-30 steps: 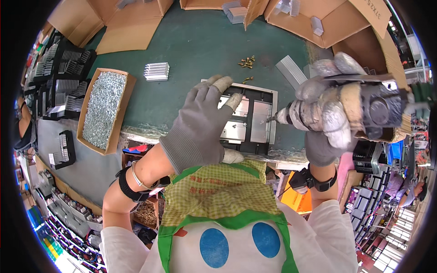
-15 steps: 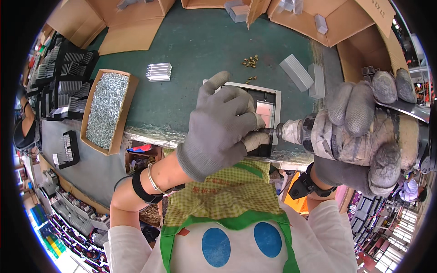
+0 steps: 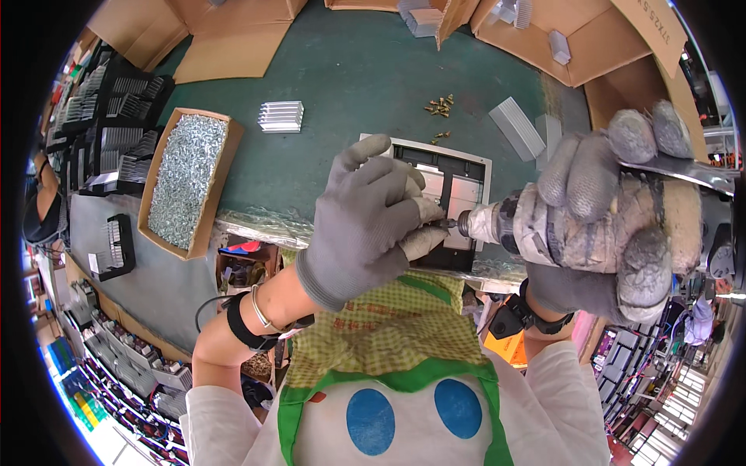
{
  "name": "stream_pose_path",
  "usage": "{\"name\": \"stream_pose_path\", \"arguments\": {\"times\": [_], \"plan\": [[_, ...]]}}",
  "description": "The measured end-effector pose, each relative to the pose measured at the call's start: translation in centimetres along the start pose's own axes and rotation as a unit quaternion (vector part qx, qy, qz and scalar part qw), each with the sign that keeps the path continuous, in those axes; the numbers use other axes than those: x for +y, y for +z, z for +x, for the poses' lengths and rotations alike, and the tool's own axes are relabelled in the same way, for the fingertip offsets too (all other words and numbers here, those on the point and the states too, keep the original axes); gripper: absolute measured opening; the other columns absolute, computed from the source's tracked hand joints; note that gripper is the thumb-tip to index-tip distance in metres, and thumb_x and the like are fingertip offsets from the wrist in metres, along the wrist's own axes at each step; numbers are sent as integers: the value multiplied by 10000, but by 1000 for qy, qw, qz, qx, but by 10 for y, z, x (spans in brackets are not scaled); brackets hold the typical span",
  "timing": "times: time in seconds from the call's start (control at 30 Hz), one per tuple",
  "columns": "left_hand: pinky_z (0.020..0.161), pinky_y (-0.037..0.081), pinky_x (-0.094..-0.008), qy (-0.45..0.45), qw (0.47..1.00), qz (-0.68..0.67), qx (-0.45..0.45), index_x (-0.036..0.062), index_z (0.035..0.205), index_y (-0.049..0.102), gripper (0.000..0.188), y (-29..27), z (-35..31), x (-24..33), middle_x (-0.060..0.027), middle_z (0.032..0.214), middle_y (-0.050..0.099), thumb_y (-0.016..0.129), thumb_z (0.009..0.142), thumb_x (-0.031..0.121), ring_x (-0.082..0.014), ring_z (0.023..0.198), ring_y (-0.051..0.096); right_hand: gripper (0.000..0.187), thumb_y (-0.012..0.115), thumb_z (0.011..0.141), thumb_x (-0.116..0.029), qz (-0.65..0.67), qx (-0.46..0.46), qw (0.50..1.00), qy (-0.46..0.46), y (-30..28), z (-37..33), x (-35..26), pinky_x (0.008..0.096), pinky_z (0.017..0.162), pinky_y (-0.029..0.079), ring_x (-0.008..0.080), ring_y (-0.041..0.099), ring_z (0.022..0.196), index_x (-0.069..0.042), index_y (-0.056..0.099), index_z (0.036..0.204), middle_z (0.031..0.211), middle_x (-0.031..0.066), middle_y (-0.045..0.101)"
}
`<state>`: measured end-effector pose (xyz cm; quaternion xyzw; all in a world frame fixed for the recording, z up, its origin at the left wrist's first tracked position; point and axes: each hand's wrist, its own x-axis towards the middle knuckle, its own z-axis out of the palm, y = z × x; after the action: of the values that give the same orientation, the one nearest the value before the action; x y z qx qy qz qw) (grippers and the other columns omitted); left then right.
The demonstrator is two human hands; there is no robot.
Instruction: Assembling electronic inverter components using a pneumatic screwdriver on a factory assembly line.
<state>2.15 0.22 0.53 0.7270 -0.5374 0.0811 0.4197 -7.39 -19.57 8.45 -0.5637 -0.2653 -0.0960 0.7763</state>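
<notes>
My left hand (image 3: 365,221), in a grey knit glove, is closed in a pinch, thumb and fingertips meeting at the tip of a driver bit. What small thing they pinch, if any, is hidden. With my right hand (image 3: 590,182), gloved too, I grip a power screwdriver (image 3: 544,225) wrapped in worn pale tape, lying sideways and pointing left. Beneath both is a black rectangular tray with a silver rim (image 3: 488,180) and pale panels inside, at the bench's near edge; my left hand covers its left part. Several brass-coloured screws (image 3: 440,106) lie beyond it.
A finned heat sink (image 3: 280,116) stands at left on the green bench (image 3: 350,70); another (image 3: 517,130) lies at right. A carton of small silver fasteners (image 3: 185,182) sits left. Open cardboard boxes (image 3: 233,54) line the far side. Black finned housings (image 3: 116,245) are farther left.
Both hands and the screwdriver have shifted left over the tray, from its right rim toward its middle. More of the tray's right part shows. The whole view has also shifted slightly.
</notes>
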Motion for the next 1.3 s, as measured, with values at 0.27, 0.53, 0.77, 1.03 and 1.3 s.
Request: {"name": "stream_pose_path", "arguments": {"times": [0.27,0.53,0.77,1.03,1.3], "plan": [[1001,397,-491,21,999,-18,22,111,835,708,288,0,-4,-8,-10,751,622,788,683,343,-209,836,633,619,697,876,-261,8,52,999,11,-1,7,-5,350,683,466,215,436,931,-126,288,1322,987,65,491],[964,425,-453,26,998,-12,54,114,719,679,237,6,-3,-4,-23,748,582,788,626,303,-216,801,594,727,827,743,-211,67,22,996,63,-8,3,-4,447,770,555,245,510,1014,-141,327,1266,1017,85,542],[952,413,-468,2,999,-20,32,102,822,680,237,2,-6,-5,-22,730,587,784,692,270,-219,794,621,731,847,732,-206,67,24,995,75,-11,1,-5,477,778,552,242,524,993,-156,336,1252,1012,82,539],[961,426,-458,-8,1000,-20,-19,88,961,693,377,-1,-7,-7,-85,900,638,810,685,318,-269,912,626,666,761,820,-209,19,23,999,27,8,14,6,412,705,511,235,503,898,-129,296,1291,1050,98,492],[911,483,-462,-195,966,-168,14,23,1390,407,748,21,-9,-30,-244,1272,508,750,760,232,-463,1094,550,708,592,899,-176,-67,208,974,-63,7,38,51,375,591,475,228,537,762,-12,210,1472,1261,194,479]]}}
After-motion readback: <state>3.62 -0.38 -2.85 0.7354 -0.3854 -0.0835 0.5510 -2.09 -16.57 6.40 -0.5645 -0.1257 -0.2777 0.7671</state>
